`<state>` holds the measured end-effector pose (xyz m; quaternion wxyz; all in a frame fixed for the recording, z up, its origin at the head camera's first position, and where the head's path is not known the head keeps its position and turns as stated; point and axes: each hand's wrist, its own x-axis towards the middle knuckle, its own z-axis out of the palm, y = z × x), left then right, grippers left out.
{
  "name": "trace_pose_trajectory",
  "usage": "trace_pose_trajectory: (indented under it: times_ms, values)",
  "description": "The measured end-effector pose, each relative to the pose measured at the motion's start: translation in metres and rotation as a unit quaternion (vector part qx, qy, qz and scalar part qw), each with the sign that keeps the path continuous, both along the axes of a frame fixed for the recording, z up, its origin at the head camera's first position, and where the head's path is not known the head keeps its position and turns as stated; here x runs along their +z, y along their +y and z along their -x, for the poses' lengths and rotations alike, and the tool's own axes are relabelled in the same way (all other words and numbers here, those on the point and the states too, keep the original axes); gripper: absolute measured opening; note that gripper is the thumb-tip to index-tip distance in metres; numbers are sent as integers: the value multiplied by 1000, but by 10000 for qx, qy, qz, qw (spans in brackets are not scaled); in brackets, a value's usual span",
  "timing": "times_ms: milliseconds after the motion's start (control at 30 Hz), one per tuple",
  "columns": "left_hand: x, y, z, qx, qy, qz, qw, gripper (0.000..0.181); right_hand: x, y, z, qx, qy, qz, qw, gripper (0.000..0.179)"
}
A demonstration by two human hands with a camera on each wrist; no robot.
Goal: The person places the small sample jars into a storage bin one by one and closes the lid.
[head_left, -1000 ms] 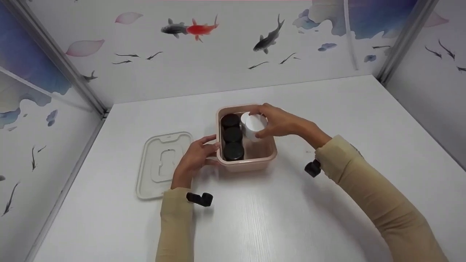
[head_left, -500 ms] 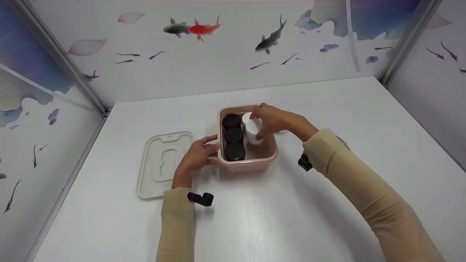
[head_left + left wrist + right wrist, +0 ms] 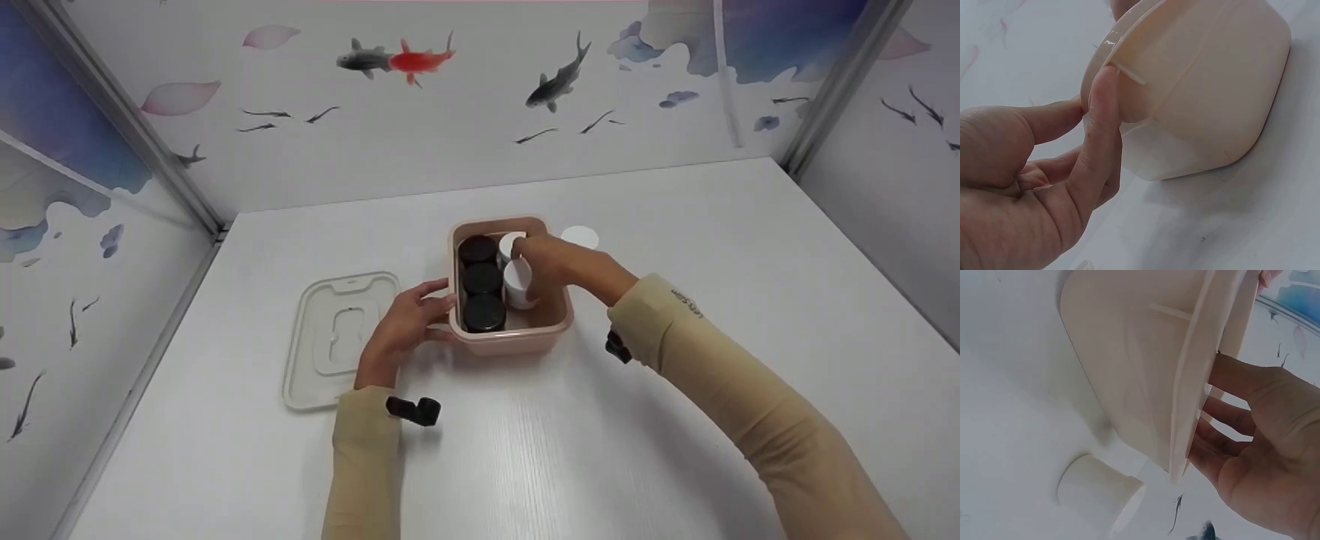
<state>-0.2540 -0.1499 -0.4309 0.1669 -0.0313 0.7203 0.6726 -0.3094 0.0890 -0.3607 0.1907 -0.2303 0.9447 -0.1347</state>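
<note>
A pink plastic box stands on the table with three black-lidded jars in a row along its left side. My left hand pinches the box's left rim, its thumb on the rim and fingers beneath it in the left wrist view. Reaching inside from the right, my right hand grips a white jar, low in the box beside the black lids. Another white jar sits behind it, partly covered by the fingers. In the right wrist view, the box wall hides the fingertips and the gripped jar.
A pale translucent lid lies flat on the table left of the box, near my left hand. A further white jar stands outside the box at its back right, behind my right wrist. Printed panels wall the table's back and sides.
My right hand has moved left and lower into the box with the white jar. The white jar outside the box has come into sight. The left hand keeps its place on the rim.
</note>
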Motion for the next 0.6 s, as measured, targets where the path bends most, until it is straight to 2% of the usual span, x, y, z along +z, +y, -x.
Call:
trace_pose_trajectory:
  times_ms: [167,367,600]
  values:
    - [0,-1,1,7,10,31,10000,51,-2,-2,0,-59,85,-8,9999,65]
    - [1,-1,1,-54,62,20,10000,51,-6,-1,-1,79,407,-10,9991,65]
    - [0,-1,0,-71,45,65,9999,51,-2,3,-2,229,533,377,9976,64]
